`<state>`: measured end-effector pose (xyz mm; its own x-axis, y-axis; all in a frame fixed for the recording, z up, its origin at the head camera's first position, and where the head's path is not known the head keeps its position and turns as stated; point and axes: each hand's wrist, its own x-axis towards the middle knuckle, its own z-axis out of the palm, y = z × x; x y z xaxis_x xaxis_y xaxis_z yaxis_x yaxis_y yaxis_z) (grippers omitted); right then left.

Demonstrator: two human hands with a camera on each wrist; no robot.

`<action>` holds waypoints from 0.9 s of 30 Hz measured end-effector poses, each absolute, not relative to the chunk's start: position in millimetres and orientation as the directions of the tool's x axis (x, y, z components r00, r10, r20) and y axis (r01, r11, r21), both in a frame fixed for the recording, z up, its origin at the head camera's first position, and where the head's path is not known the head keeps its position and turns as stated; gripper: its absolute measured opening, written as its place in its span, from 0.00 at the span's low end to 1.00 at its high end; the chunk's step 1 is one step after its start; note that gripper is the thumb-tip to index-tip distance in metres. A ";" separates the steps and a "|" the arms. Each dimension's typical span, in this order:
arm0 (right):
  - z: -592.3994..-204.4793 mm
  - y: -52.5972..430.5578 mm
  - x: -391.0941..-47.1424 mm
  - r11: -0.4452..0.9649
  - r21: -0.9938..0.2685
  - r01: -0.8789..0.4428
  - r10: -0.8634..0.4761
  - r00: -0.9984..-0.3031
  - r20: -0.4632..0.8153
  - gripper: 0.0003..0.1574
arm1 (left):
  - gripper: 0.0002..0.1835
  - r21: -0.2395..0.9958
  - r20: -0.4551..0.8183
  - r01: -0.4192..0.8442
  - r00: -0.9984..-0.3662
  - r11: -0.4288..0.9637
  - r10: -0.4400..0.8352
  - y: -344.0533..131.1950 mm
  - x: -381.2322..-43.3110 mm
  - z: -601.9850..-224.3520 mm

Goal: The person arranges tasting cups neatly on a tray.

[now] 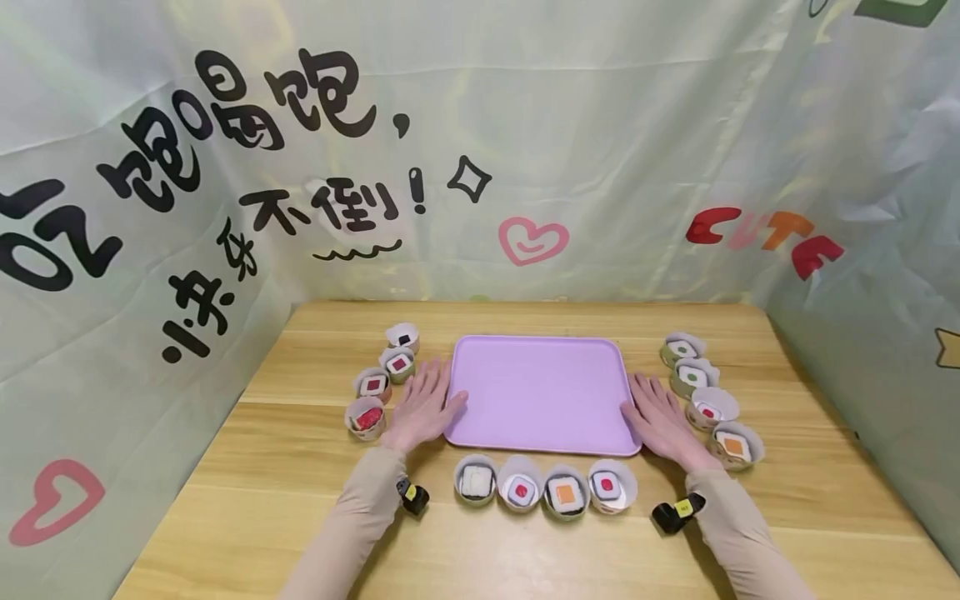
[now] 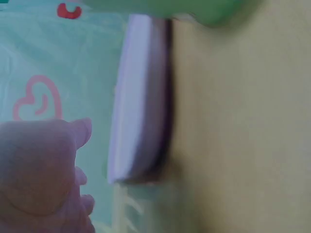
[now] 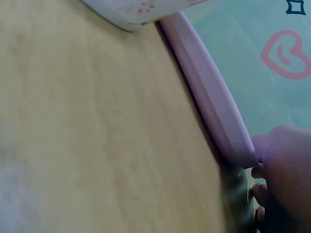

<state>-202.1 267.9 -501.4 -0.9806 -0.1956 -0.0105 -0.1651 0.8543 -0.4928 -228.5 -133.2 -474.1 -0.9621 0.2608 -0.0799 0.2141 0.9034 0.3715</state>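
Observation:
A purple rectangular tray (image 1: 540, 392) lies flat on the wooden table, its bare inside facing up. Along its left side is my left hand (image 1: 422, 410), fingers straight and pointing away from me, with the thumb over the tray's rim. My right hand (image 1: 666, 423) mirrors it at the right side, thumb at the rim and fingers extended. In the left wrist view the tray's side (image 2: 141, 97) appears beyond the left hand (image 2: 39, 165). The right wrist view has the right thumb (image 3: 258, 145) right at the tray's corner.
Small paper cups holding sushi-like pieces stand in groups: several left of the left hand (image 1: 365, 419), several right of the right hand (image 1: 735, 446), and a row in front of the tray (image 1: 566, 492). A printed cloth (image 1: 622, 150) walls the table's back and sides.

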 end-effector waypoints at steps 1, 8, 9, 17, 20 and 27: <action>-501.6 267.9 -201.6 0.852 -0.497 -0.165 -0.197 -0.980 -0.012 0.42 | 0.40 0.386 -0.092 0.212 -0.960 0.898 0.266 -132.5 -228.2 -470.2; -505.5 269.3 -200.3 0.849 -0.502 -0.167 -0.198 -0.980 -0.008 0.42 | 0.42 0.477 -0.135 0.214 -0.941 0.852 0.312 -130.6 -234.6 -439.7; -506.3 269.6 -200.4 0.849 -0.501 -0.168 -0.198 -0.980 -0.007 0.42 | 0.43 0.489 -0.138 0.216 -0.938 0.845 0.319 -131.4 -236.4 -435.7; -506.8 269.4 -200.5 0.850 -0.501 -0.164 -0.198 -0.980 -0.014 0.42 | 0.43 0.520 -0.163 0.222 -0.922 0.825 0.351 -149.3 -256.3 -415.8; -507.1 268.9 -200.0 0.851 -0.500 -0.163 -0.195 -0.981 -0.013 0.42 | 0.43 0.538 -0.152 0.231 -0.919 0.811 0.363 -158.7 -262.7 -410.9; -508.6 269.6 -200.3 0.852 -0.498 -0.162 -0.191 -0.982 -0.006 0.41 | 0.45 0.553 -0.139 0.188 -0.940 0.812 0.313 -175.6 -284.7 -405.4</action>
